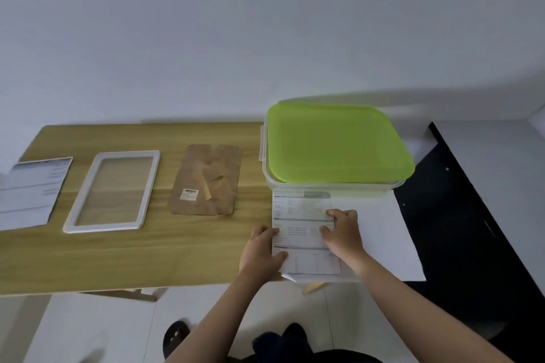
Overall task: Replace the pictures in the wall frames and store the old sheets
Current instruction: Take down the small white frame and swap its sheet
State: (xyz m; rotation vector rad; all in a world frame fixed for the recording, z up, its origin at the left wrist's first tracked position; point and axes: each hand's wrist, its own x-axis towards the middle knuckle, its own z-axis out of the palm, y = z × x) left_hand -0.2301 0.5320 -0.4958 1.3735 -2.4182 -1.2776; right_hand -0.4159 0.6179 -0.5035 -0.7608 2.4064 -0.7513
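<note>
A printed sheet [300,215] lies at the table's front right, just in front of a clear storage box with a green lid [336,141]. My left hand [262,247] grips the sheet's left edge and my right hand [343,231] pinches its right side. A white picture frame [113,190] with clear glazing lies flat on the wooden table [118,256]. Its brown backing board [206,180] with a barcode label lies to the right of it. Another printed sheet [31,193] rests at the far left.
A larger blank white sheet [383,233] lies under the printed one at the table's right end. A black panel [472,215] stands to the right. The white wall rises behind the table. White floor tiles and dark shoes show below.
</note>
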